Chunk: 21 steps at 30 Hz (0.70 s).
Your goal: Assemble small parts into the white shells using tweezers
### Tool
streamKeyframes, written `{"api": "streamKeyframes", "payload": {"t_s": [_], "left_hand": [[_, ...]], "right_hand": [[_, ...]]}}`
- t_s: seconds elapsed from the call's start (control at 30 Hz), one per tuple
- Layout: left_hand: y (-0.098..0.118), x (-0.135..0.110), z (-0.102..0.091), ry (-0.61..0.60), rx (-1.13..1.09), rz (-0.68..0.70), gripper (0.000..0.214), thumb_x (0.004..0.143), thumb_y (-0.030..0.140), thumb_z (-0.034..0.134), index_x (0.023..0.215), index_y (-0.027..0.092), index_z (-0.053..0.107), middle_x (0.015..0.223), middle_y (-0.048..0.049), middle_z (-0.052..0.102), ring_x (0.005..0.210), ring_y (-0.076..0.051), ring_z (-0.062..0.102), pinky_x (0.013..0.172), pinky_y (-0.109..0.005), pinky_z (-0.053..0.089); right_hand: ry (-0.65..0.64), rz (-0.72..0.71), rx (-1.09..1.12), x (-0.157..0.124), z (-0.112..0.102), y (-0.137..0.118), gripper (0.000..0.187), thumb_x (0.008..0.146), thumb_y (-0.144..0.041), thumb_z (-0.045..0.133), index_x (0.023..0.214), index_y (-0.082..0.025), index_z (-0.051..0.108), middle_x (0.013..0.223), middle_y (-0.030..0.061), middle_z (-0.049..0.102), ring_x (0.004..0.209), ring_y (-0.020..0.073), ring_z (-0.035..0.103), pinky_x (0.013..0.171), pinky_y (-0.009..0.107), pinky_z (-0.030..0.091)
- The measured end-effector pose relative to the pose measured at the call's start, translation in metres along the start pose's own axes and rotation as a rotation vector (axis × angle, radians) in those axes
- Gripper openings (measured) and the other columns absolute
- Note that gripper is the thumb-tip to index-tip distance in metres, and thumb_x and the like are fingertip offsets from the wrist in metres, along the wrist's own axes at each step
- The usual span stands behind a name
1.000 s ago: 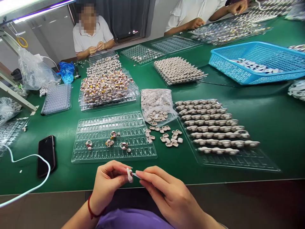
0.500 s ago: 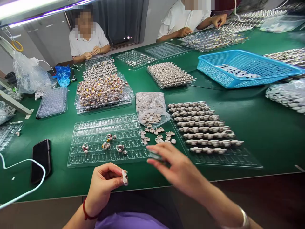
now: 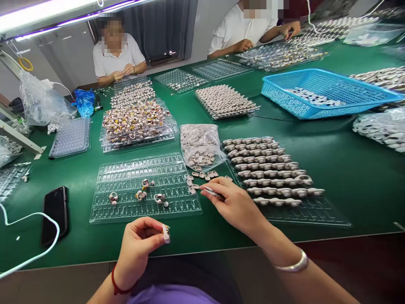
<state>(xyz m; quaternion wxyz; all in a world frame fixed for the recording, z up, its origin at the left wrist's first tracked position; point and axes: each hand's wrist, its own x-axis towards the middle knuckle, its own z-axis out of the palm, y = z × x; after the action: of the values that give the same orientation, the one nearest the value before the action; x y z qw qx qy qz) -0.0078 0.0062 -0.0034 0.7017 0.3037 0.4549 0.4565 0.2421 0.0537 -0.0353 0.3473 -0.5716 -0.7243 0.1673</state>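
Note:
My left hand (image 3: 139, 240) is in front of the clear tray (image 3: 145, 158), pinching a small white earbud part (image 3: 166, 233) between thumb and fingertips. My right hand (image 3: 234, 204) is closed around slim silver tweezers (image 3: 212, 192), whose tips point left toward loose beige caps (image 3: 207, 174). Some of those caps are hidden behind the hand. A few assemblies with white rings and coloured bits, such as one earbud assembly (image 3: 161, 199), lie in the clear tray. Behind the loose caps lies a plastic bag (image 3: 199, 137) full of similar caps.
To the right stands a tray of beige pieces in rows (image 3: 272, 173). A phone (image 3: 55, 215) and white cable (image 3: 31, 261) lie at the left. Farther back are stacked trays of assemblies (image 3: 136, 120) and a blue basket (image 3: 303, 110). Two people work across the table.
My right hand has moved slightly up toward the loose caps, and its fingers have drawn closer together on the tweezers. My left hand stays nearly still with the earbud part.

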Motion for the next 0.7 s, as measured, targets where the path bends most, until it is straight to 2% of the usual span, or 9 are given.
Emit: {"api": "streamKeyframes", "payload": {"t_s": [0.1, 0.2, 0.27, 0.5, 0.7], "left_hand": [[-0.001, -0.001, 0.003, 0.007, 0.000, -0.002, 0.022, 0.052, 0.013, 0.091, 0.066, 0.015, 0.075, 0.069, -0.0034, 0.076, 0.062, -0.011, 0.067, 0.061, -0.017, 0.054], [-0.001, -0.002, 0.006, -0.018, 0.008, 0.002, 0.022, 0.053, 0.015, 0.091, 0.067, 0.014, 0.074, 0.069, -0.0031, 0.076, 0.062, -0.011, 0.067, 0.062, -0.018, 0.054], [-0.001, -0.004, 0.007, -0.038, 0.013, 0.007, 0.022, 0.054, 0.016, 0.091, 0.068, 0.015, 0.074, 0.070, -0.0030, 0.075, 0.064, -0.012, 0.067, 0.063, -0.019, 0.054], [-0.002, -0.005, 0.004, -0.093, 0.049, 0.033, 0.018, 0.059, 0.016, 0.089, 0.071, 0.015, 0.075, 0.071, -0.0027, 0.075, 0.066, -0.012, 0.067, 0.064, -0.020, 0.053], [0.002, -0.008, 0.008, -0.114, 0.119, 0.051, 0.016, 0.062, 0.019, 0.088, 0.075, 0.016, 0.078, 0.073, -0.0030, 0.073, 0.067, -0.014, 0.067, 0.066, -0.022, 0.054]], "right_hand": [[-0.033, -0.021, 0.299, -0.018, 0.003, -0.032, 0.015, 0.092, -0.029, 0.055, 0.089, -0.020, 0.066, 0.083, 0.0054, 0.066, 0.075, 0.0188, 0.063, 0.067, 0.028, 0.051], [-0.140, 0.042, 0.558, -0.038, 0.009, -0.064, 0.013, 0.090, -0.031, 0.061, 0.085, -0.020, 0.065, 0.066, -0.0007, 0.062, 0.052, 0.0122, 0.054, 0.047, 0.021, 0.045], [-0.122, 0.052, 0.652, -0.046, 0.013, -0.078, 0.012, 0.089, -0.031, 0.064, 0.086, -0.020, 0.066, 0.064, -0.0010, 0.064, 0.048, 0.0110, 0.052, 0.044, 0.020, 0.042], [-0.003, -0.040, 0.733, -0.049, 0.019, -0.085, 0.007, 0.086, -0.020, 0.068, 0.092, -0.023, 0.070, 0.076, 0.0005, 0.073, 0.061, 0.0138, 0.065, 0.056, 0.020, 0.052], [0.029, -0.075, 0.695, -0.049, 0.020, -0.087, 0.008, 0.089, -0.018, 0.064, 0.094, -0.023, 0.069, 0.077, 0.0008, 0.070, 0.063, 0.0137, 0.065, 0.058, 0.020, 0.053]]}}
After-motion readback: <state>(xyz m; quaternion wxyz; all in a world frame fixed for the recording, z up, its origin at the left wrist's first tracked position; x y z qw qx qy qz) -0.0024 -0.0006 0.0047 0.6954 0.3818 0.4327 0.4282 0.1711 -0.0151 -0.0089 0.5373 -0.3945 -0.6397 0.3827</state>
